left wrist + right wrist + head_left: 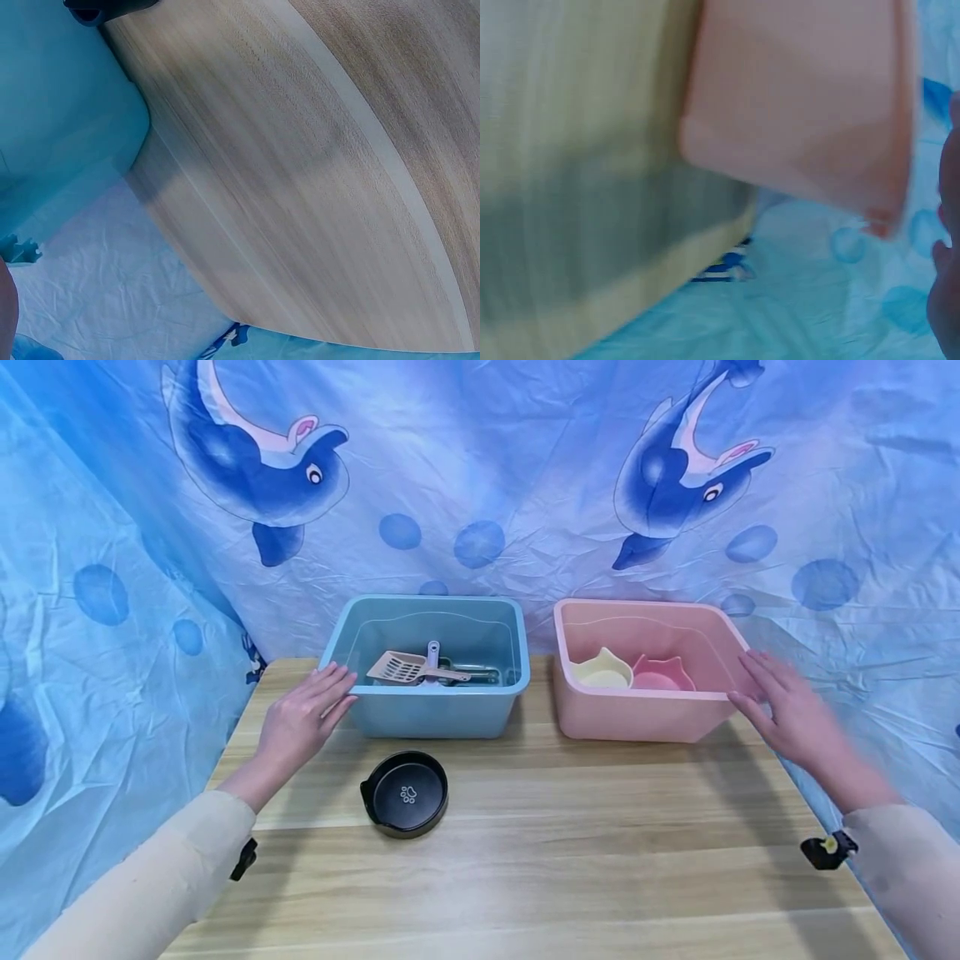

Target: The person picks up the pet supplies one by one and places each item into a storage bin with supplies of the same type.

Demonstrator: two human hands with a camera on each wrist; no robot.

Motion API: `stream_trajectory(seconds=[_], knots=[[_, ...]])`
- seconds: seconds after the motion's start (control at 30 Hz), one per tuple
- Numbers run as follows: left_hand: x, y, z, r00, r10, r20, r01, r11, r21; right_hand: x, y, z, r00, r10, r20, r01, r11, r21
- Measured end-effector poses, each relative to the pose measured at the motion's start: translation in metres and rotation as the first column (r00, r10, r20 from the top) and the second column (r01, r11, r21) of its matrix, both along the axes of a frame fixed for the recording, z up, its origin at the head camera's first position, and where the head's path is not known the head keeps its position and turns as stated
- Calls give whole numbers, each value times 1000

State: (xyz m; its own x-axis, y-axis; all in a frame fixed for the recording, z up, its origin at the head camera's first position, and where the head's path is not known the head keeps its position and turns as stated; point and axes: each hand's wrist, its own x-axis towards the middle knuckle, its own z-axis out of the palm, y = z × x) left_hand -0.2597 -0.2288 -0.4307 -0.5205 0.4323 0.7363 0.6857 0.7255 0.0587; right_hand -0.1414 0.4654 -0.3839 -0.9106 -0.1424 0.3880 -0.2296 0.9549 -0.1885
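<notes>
My left hand [303,714] is at the near left corner of a blue plastic bin [427,714], its fingers extended over the rim. Inside that bin lie a beige slotted litter scoop [397,667], a lilac-handled tool [432,653] and a dark green item [480,675] partly hidden beneath them. On the other side, my right hand [787,710] has its fingers stretched out by the right end of a pink bin [630,717]. A cream cat-eared bowl [603,670] and a pink cat-eared bowl [663,674] sit in the pink bin. Neither hand grips anything.
A round black dish [407,795] with a paw print stands on the wooden table [570,860] in front of the blue bin. Behind both bins hangs a blue dolphin-print curtain [480,460], which also runs down the left and right sides of the table.
</notes>
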Motion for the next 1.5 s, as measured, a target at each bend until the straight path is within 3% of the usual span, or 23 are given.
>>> stream_trajectory(seconds=[0.17, 0.4, 0.6, 0.73, 0.93, 1.1, 1.2, 1.3, 1.43, 1.5], knots=[[1, 1, 1, 1000, 9, -6, -9, 1000, -1, 3, 2, -27, 995, -1, -98, -3, 999, -43], [2, -3, 0, 1000, 18, -14, -18, 1000, 1, -2, -6, -45, 980, -11, -196, -5, 997, -83], [5, -7, -1, 1000, 27, -13, -27, 1000, -10, -13, -17, -58, 942, 32, -335, -64, 994, -83], [8, -7, 1, 999, 36, -7, -36, 999, -22, -18, -23, -67, 920, 7, -392, -61, 990, -126], [15, -8, 17, 998, 54, 22, -53, 998, -31, -20, -22, -74, 902, -26, -431, -60, 981, -184], [27, -12, 38, 985, 92, 147, -90, 996, -25, -17, -19, -76, 899, -40, -436, -45, 982, -183], [36, -15, 48, 956, 137, 258, -133, 991, -32, -16, -17, -77, 897, -48, -438, -38, 982, -185], [43, -21, 53, 908, 179, 379, -170, 984, -57, -16, -16, -76, 898, -50, -437, -35, 982, -184], [45, -27, 52, 799, 203, 565, -172, 979, -110, -16, -15, -75, 902, -52, -428, -29, 983, -180], [44, -30, 48, 755, 192, 628, -167, 981, -100, -15, -16, -74, 905, -53, -422, -24, 984, -174]])
